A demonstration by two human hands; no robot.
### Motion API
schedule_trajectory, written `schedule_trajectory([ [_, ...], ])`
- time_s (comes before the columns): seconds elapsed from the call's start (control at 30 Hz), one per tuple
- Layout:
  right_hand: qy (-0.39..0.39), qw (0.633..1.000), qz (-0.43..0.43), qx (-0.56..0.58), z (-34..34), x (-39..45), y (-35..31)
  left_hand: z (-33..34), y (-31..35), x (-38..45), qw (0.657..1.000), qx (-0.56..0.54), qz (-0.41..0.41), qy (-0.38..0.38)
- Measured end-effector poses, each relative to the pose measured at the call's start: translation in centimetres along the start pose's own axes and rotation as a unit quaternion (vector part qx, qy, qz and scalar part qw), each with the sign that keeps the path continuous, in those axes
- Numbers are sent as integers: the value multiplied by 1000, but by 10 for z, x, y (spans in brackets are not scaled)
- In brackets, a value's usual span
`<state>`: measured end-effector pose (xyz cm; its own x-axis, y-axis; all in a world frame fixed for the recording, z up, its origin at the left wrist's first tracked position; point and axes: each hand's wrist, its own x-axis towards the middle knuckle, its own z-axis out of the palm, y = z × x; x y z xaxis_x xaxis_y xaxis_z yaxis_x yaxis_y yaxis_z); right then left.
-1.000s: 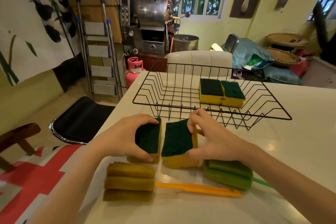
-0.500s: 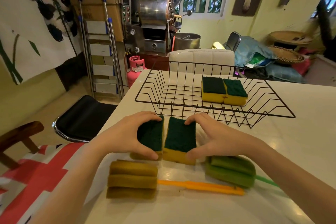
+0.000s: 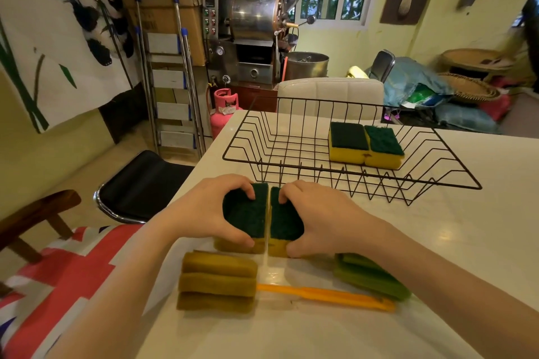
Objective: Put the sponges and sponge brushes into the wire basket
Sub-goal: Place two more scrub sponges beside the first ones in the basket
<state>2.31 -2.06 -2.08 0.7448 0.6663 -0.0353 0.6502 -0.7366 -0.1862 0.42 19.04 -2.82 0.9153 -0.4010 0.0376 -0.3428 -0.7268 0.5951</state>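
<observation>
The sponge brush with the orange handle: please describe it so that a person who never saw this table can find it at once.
Start at the black wire basket on the white table and come toward the person, past both hands. The brush with the olive-yellow sponge head lies nearest the table's front edge, flat orange plastic handle pointing right. The other brush, the green sponge brush, is green, not yellow.
</observation>
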Motion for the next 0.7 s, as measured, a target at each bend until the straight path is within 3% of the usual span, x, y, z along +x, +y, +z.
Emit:
schedule_trajectory([
  [0.17,-6,999,-20,37,-14,-8,10,-7,8,-4,1000,-6,17,-1],
  [0.47,64,988,-60,125,-71,-26,23,-48,49,1,996,15,82,46],
  [0.7,108,973,-40,202,-111,-10,57,-85,72,44,989,56,116,73],
])
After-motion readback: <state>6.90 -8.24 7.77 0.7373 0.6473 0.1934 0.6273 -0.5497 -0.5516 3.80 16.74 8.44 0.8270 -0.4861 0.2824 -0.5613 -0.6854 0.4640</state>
